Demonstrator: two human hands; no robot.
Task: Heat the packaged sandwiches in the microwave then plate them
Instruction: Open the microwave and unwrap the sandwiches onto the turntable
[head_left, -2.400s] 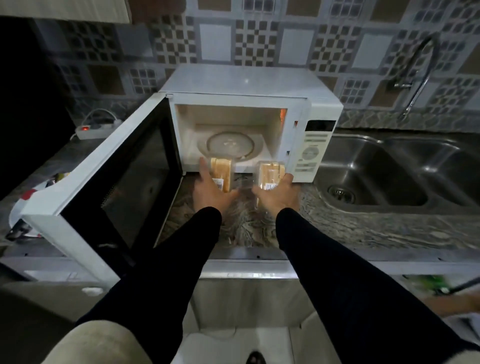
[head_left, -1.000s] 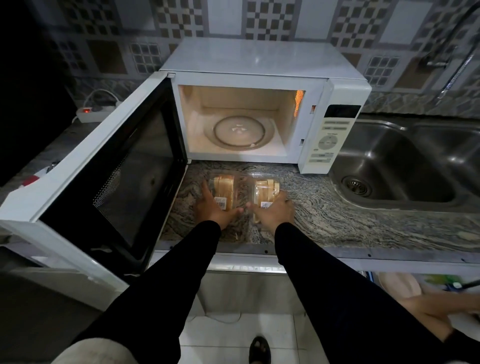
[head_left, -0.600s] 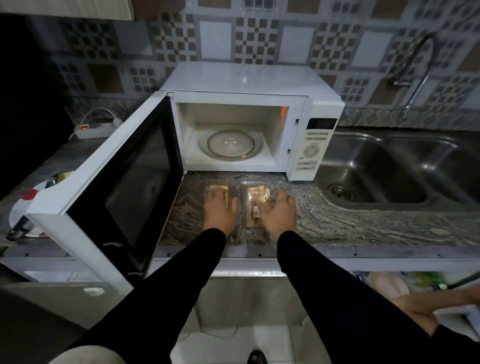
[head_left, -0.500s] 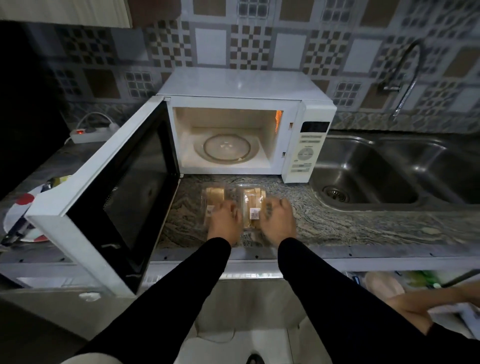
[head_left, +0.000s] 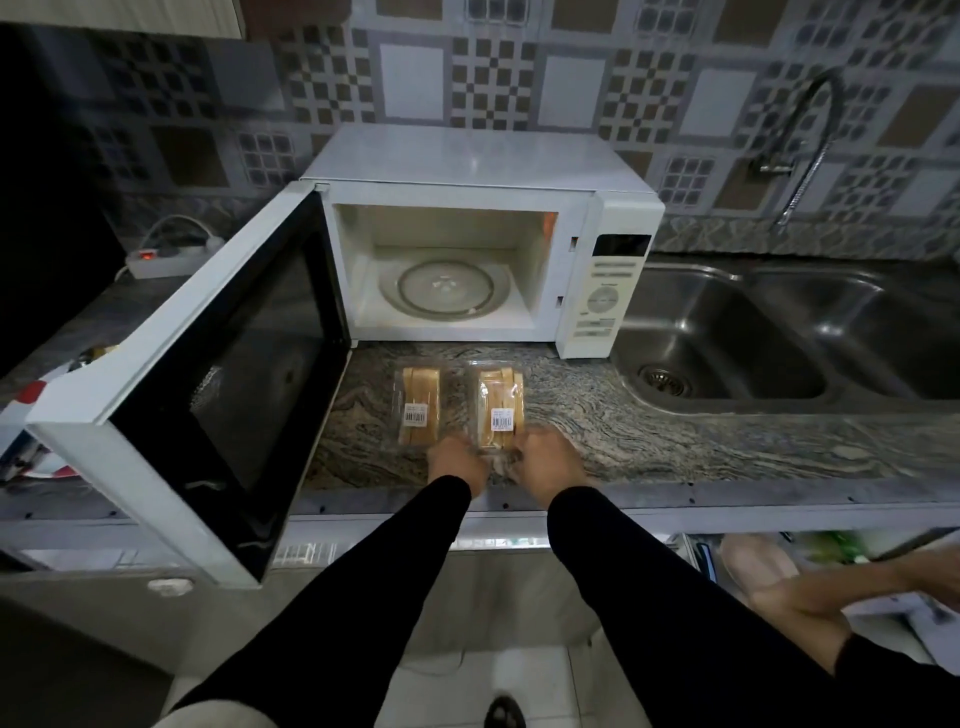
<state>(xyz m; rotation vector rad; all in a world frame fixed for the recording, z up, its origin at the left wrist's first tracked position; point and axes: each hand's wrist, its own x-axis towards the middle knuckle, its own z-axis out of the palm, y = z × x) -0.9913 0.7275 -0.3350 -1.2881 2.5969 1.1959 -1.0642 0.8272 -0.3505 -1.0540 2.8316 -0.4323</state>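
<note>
Two clear-wrapped sandwich packages lie side by side on the stone counter (head_left: 649, 415) in front of the open white microwave (head_left: 467, 171). The left package (head_left: 418, 408) lies free, with no hand on it. My left hand (head_left: 457, 460) and my right hand (head_left: 545, 462) meet at the near end of the right package (head_left: 500, 402), fingers curled and pinching its wrapper; both hands are blurred. The glass turntable (head_left: 444, 288) inside the microwave is bare.
The microwave door (head_left: 208, 384) swings out to the left over the counter edge. A double steel sink (head_left: 727, 358) and tap (head_left: 800, 150) are to the right. A power strip (head_left: 166, 260) sits back left, a red-and-white plate (head_left: 31, 395) far left. Another person's arm (head_left: 810, 603) reaches in at lower right.
Both packages came from the microwave mouth down onto the counter. My hands slid back toward me; the left one left its package and joined the right at the right package's near end.
</note>
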